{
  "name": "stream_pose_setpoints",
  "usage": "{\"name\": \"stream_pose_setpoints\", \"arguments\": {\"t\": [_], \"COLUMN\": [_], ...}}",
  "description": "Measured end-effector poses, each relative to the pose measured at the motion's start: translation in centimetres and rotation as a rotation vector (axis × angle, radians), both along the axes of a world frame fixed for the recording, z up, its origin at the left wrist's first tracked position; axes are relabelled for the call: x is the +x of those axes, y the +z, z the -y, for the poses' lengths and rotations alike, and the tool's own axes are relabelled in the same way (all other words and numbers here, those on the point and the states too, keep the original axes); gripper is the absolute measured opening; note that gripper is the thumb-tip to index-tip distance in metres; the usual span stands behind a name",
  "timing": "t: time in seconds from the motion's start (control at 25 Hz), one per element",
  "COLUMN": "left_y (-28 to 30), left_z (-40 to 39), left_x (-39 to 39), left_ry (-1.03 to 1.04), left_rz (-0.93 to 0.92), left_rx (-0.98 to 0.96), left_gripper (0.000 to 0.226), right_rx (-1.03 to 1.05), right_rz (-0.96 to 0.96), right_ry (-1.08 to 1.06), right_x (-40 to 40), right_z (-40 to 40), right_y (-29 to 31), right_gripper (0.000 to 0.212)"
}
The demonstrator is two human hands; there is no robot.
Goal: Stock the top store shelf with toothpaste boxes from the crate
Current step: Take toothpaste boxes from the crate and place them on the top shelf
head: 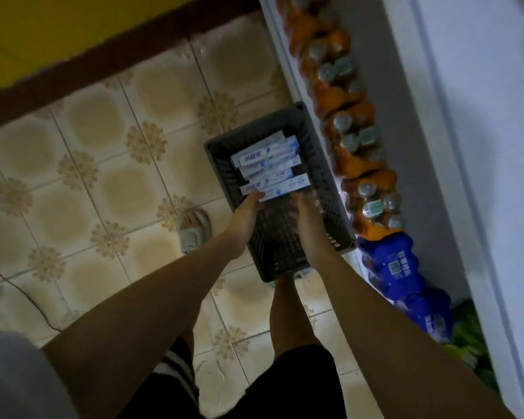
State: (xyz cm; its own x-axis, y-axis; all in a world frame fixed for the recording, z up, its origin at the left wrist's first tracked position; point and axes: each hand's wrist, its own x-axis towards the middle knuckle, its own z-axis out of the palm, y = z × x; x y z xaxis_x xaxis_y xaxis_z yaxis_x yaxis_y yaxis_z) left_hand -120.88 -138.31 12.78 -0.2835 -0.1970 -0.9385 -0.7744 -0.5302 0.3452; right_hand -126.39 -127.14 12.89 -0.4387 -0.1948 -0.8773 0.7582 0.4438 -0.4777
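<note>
A dark grey slatted crate (324, 189) stands on the tiled floor against the foot of the white shelf unit (466, 146). Several white-and-blue toothpaste boxes (266, 160) lie side by side in its far half; the near half shows bare crate bottom. My left hand (247, 211) reaches into the crate and its fingers hold the left end of the nearest toothpaste box (280, 186). My right hand (304, 207) is in the crate at that box's right end. Its fingers are blurred, so their hold is unclear. The top shelf is out of view.
Shrink-wrapped packs of orange drink bottles (345, 131) line the lowest shelf right of the crate, followed by blue packs (403, 273) and green ones (469, 337). My sandalled foot (194, 231) stands left of the crate. A thin cable (28, 297) crosses the floor at left.
</note>
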Motion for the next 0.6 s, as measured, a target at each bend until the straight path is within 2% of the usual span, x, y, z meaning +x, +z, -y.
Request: {"name": "stream_pose_setpoints", "arguments": {"t": [0.12, 0.2, 0.36, 0.44, 0.6], "left_y": [-10.4, -17.3, -31.4, -33.2, -36.1], "left_z": [-1.5, -2.0, -2.5, -1.9, -1.1], "left_x": [1.0, 0.4, 1.7, 0.5, -0.4], "left_ry": [0.052, 0.065, 0.156, 0.233, 0.352], "left_rz": [0.041, 0.078, 0.176, 0.193, 0.21], "left_rx": [0.009, 0.033, 0.005, -0.014, -0.008], "left_gripper": [0.043, 0.046, 0.051, 0.049, 0.045], "right_rx": [0.09, 0.152, 0.217, 0.215, 0.235], "right_rz": [0.074, 0.087, -0.024, -0.094, -0.175], "right_ry": [0.096, 0.186, 0.313, 0.328, 0.334], "right_x": [1.0, 0.2, -2.7, -4.2, -6.2], "right_z": [-3.2, -4.8, -5.5, -4.6, -2.4], "right_y": [-9.0, -15.3, -25.7, -29.5, -34.5], "right_gripper": [0.026, 0.029, 0.034, 0.037, 0.057]}}
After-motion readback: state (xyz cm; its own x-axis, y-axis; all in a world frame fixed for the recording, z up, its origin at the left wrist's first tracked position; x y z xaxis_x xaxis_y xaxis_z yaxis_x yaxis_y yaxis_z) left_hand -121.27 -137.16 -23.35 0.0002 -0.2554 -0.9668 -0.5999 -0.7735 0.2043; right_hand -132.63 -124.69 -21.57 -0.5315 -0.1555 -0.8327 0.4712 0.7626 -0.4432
